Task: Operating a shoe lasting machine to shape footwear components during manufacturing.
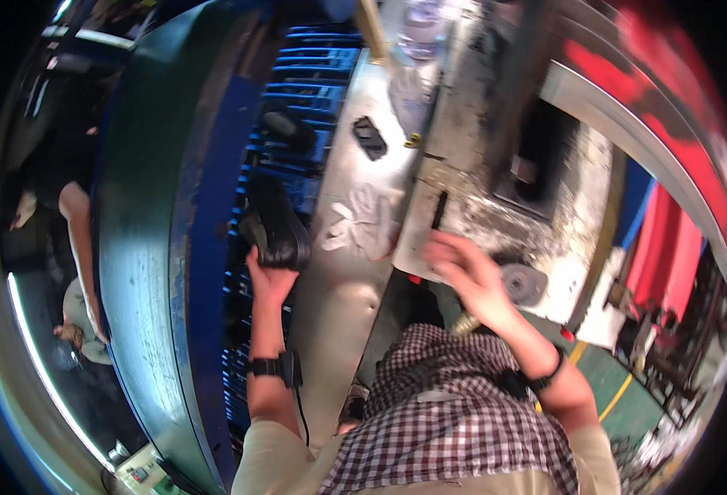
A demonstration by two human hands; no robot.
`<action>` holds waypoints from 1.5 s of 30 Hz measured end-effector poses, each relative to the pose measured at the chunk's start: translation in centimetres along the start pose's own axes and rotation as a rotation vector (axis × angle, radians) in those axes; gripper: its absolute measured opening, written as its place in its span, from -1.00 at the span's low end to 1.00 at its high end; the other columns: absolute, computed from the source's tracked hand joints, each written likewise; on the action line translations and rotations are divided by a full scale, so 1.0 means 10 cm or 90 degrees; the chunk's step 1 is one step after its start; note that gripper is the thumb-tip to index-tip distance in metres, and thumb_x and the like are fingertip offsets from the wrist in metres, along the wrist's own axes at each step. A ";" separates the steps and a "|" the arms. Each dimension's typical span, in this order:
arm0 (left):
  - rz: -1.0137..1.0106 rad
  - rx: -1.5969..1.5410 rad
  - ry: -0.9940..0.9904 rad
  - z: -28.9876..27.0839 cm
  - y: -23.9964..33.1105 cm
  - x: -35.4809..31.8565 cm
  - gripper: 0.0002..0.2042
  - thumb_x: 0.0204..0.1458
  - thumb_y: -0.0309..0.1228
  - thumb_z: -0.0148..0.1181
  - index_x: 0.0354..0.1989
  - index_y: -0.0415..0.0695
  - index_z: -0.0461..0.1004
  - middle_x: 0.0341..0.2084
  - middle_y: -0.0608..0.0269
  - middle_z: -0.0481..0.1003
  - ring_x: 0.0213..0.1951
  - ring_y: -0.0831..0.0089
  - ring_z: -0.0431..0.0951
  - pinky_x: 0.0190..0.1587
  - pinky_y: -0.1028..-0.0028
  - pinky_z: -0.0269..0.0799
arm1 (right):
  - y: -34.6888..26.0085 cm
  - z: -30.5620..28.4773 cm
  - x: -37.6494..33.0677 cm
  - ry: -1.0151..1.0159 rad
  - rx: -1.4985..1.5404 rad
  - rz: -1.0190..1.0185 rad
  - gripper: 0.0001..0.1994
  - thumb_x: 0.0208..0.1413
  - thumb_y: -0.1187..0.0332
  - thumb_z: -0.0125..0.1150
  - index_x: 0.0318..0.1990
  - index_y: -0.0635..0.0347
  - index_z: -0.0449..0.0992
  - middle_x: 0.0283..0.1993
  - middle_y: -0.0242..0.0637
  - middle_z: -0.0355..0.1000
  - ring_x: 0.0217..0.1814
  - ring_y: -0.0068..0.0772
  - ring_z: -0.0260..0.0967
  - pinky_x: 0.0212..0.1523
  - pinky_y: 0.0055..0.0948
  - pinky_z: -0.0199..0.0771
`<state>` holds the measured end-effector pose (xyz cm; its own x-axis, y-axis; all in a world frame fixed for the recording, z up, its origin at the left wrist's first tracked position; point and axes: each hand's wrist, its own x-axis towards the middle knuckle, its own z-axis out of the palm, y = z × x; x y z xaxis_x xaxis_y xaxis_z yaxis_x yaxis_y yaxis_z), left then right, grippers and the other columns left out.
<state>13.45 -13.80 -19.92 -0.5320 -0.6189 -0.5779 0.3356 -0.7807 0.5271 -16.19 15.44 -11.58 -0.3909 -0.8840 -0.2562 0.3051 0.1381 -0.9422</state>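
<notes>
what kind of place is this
Probably a factory floor or workshop. The left hand holds a black shoe-like piece over a blue slotted conveyor; a worn grey metal machine table and white work gloves sit close by.

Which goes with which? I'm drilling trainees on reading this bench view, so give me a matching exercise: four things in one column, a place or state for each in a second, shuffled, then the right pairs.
Things:
1. black part
2. white glove
3. right hand
4. small black piece

Places or states:
A. lying flat on the metal shelf, nobody touching it
B. at the edge of the worn grey block, blurred
C. held up by the left hand against the blue rack
D. farther up the shelf, near a yellow bit

Pairs: 1-C, 2-A, 3-B, 4-D
</notes>
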 end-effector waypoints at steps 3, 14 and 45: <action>-0.078 0.003 -0.142 0.68 -0.50 -0.42 -0.09 -0.15 0.12 0.36 0.41 -0.01 0.23 0.32 0.17 0.34 0.33 0.16 0.33 0.41 0.06 0.18 | 0.07 0.38 0.48 -0.117 -0.014 0.108 -0.06 0.30 -0.12 0.13 0.55 0.24 -0.23 0.57 0.17 -0.14 0.62 -0.04 -0.14 0.54 -0.19 -0.09; 0.453 0.853 -0.303 3.05 -0.35 -0.84 -0.67 0.15 -0.49 0.24 0.11 -0.21 0.50 -0.08 0.19 0.55 -0.08 0.43 0.56 -0.02 0.45 0.47 | -0.36 -0.93 0.38 0.362 -0.050 -0.156 -0.18 0.12 0.13 0.24 0.52 0.08 0.06 0.30 0.07 0.17 0.27 -0.15 0.29 0.30 -0.20 0.26; 0.880 1.166 -0.898 4.46 -1.10 -0.64 -0.75 0.09 -0.36 0.25 -0.05 -0.07 0.52 -0.28 0.27 0.60 -0.37 0.26 0.55 -0.09 0.30 0.35 | 0.52 -0.81 -1.59 -0.031 -0.059 0.307 -0.62 0.32 0.28 0.21 0.20 0.28 0.42 -0.16 -0.35 0.52 -0.14 -0.54 0.43 -0.05 -0.43 0.46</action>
<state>-21.50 2.55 5.77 -0.8330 0.4457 0.3278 0.5191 0.8347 0.1840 -15.38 33.87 -14.17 -0.1830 -0.7289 -0.6598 0.3623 0.5739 -0.7345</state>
